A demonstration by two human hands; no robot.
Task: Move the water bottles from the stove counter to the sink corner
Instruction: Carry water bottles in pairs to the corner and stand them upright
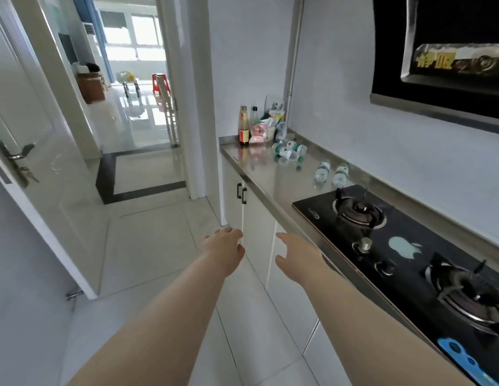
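Water bottles are all on the steel counter (pixel 270 176), right of centre frame. First upright bottle (pixel 322 171) and second upright bottle (pixel 341 173) stand side by side just past the far edge of the black gas hob (pixel 409 254), close to the wall. Further up the counter is a cluster of lying bottles (pixel 291 150) with green labels, on their sides and touching each other; exact count unclear, three or four. Beyond the cluster, at the counter's far end: dark sauce bottle (pixel 244 125), clear bottle (pixel 253 114) and a pile of food bags (pixel 266 126), packed together against the wall. Hands sit lower centre, both arms stretched forward. Left hand (pixel 224 246) is over the floor tiles, right hand (pixel 295 253) in front of the white cabinet doors (pixel 256 215), just below the counter's front edge. Fingers on both are loosely spread, holding nothing — well apart from every bottle. The hob has two burners and a pale apple sticker (pixel 404 246) between them. Range hood (pixel 451 51) fills the upper right. An open white door (pixel 47 168) is at left, and the upper-left doorway leads to a bright room with a red stool (pixel 158 82).
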